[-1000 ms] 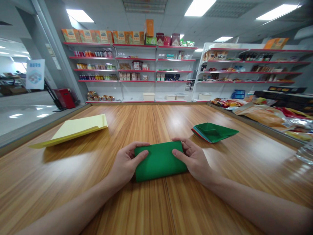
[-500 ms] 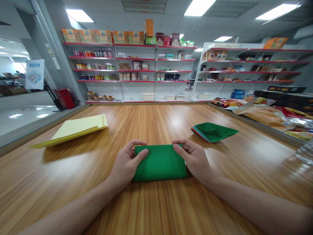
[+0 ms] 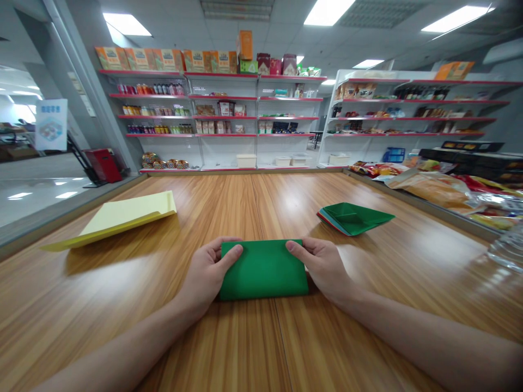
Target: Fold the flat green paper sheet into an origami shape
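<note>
A folded sheet of green paper [image 3: 263, 272] is held between my two hands over the front middle of the wooden table [image 3: 196, 348]. My left hand [image 3: 210, 269] pinches its upper left corner, thumb on the near face and fingers behind. At the upper right corner, my right hand [image 3: 321, 261] grips it the same way. The paper's fold lies along the bottom edge, close to the tabletop. Beyond my right hand sits a stack of folded papers [image 3: 353, 219], green on top with red and blue edges below. To the far left lies a stack of yellow paper [image 3: 126, 215].
Packaged snacks [image 3: 433, 190] line the table's right side, with a clear plastic container [image 3: 509, 245] nearer to me. A raised rim [image 3: 241, 172] borders the table. Stocked shelves [image 3: 220, 117] stand behind it; a sign [image 3: 51, 125] and a red box [image 3: 104, 165] stand at left.
The whole view has shifted slightly. Both hands keep their hold on the green paper, and the fingertips behind its top edge show less than before.
</note>
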### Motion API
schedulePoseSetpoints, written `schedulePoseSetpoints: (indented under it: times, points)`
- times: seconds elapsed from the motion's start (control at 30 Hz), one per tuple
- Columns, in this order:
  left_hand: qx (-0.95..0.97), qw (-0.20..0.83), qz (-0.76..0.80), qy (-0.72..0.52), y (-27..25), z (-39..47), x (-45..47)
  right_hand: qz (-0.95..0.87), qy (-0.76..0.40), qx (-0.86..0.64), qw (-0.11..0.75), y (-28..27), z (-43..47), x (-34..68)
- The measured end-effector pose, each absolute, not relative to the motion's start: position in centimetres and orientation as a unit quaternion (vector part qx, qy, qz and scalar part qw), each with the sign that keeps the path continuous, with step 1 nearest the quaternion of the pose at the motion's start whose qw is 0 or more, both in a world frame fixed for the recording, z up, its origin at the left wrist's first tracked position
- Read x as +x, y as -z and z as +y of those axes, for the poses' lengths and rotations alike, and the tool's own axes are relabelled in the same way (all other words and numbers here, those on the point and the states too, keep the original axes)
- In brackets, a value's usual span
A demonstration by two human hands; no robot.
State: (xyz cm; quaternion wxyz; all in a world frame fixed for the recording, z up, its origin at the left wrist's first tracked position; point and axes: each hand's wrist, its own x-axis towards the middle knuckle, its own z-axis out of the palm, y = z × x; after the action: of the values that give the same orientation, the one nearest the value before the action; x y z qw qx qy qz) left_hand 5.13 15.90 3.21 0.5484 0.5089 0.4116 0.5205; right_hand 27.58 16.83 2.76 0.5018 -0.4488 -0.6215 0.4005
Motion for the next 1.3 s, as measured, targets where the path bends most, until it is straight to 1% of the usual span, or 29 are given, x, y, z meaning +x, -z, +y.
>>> schedulePoseSetpoints:
  times: [0.07,0.17,0.53,1.1,1.3]
  points:
    - [0.493,0.581,0.407,-0.503,-2.97,16.16,5.13,-0.623,-0.373,-0.462,0.509,-2.85,16.77,27.64]
    - [0.477,0.602,0.408,-0.494,-2.7,16.27,5.05,-0.625,-0.366,-0.469,0.505,-2.97,16.67,27.7]
    - [0.493,0.595,0.39,-0.501,-2.51,16.13,4.79,-0.615,-0.409,-0.452,0.5,-2.99,16.7,27.67]
    - [0.492,0.587,0.395,-0.507,-2.46,16.09,4.74,-0.622,-0.406,-0.452,0.495,-2.97,16.74,27.73]
    - [0.491,0.578,0.403,-0.512,-2.51,15.96,4.78,-0.631,-0.383,-0.452,0.501,-2.93,16.76,27.73]
